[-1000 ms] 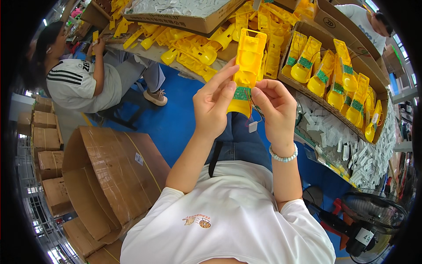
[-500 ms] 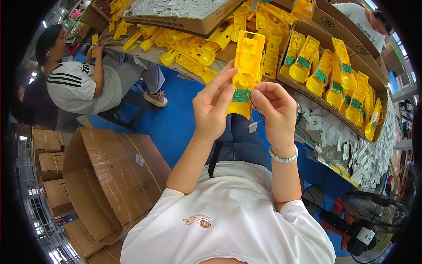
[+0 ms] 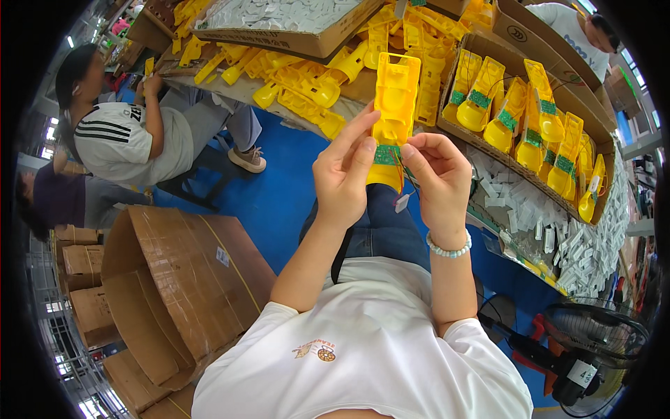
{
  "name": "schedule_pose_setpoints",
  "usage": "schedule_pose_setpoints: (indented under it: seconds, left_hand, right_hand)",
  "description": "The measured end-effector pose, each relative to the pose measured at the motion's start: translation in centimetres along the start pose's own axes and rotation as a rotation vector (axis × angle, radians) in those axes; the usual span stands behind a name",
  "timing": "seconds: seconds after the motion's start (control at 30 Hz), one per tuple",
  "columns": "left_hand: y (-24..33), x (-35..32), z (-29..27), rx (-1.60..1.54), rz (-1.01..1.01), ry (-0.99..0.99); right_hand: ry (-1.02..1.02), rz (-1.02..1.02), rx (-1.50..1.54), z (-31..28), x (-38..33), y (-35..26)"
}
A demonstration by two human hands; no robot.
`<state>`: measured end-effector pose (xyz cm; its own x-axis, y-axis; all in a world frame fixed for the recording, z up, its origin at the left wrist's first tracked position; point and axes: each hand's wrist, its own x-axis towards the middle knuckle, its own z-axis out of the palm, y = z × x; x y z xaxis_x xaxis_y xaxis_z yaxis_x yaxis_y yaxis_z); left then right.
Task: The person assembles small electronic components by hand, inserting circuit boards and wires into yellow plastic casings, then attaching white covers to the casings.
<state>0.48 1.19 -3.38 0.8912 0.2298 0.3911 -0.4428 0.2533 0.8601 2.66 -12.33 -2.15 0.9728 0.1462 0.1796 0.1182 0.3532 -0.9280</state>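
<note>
I hold a long yellow plastic housing [image 3: 395, 98] upright in front of me, above my lap. A small green circuit board [image 3: 384, 155] sits on its lower part, with thin wires trailing below. My left hand [image 3: 343, 174] grips the housing's left side, thumb and forefinger on the board. My right hand [image 3: 436, 178], with a bead bracelet at the wrist, pinches the right side of the board. The housing's bottom end is hidden behind my fingers.
A cardboard tray [image 3: 607, 157] to the right holds several yellow housings with green boards. Loose yellow parts [image 3: 307, 84] cover the table ahead, next to a box of white pieces [image 3: 279, 17]. A seated person [image 3: 132, 133] works at left. Open cartons [image 3: 174, 279] stand lower left; a fan [image 3: 593, 349] lower right.
Both hands stay on the housing and board; my fingers have shifted slightly on the board. The person at left has leaned a little further to the table.
</note>
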Motion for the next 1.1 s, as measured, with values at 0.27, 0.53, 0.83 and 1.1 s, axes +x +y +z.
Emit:
schedule_pose_setpoints:
  seconds: [0.27, 0.53, 0.83, 1.1]
  left_hand:
    - [-0.5, -0.3, 0.2, -0.056, -0.051, 0.066]
    - [0.2, 0.4, 0.7, -0.251, -0.148, 0.088]
    - [1.3, 3.4, 0.4, -0.706, -0.105, 0.122]
    - [1.1, 3.7, -0.5, -0.578, -0.109, 0.011]
  right_hand:
    - [0.018, -0.014, -0.073, 0.2, -0.2, 0.3]
    - [-0.028, 0.022, 0.038, -0.6, 0.2, 1.0]
    - [-0.509, 0.263, -0.02, -3.9, -0.4, 1.4]
    - [-0.182, -0.159, -0.565, -5.2, 0.2, -0.5]
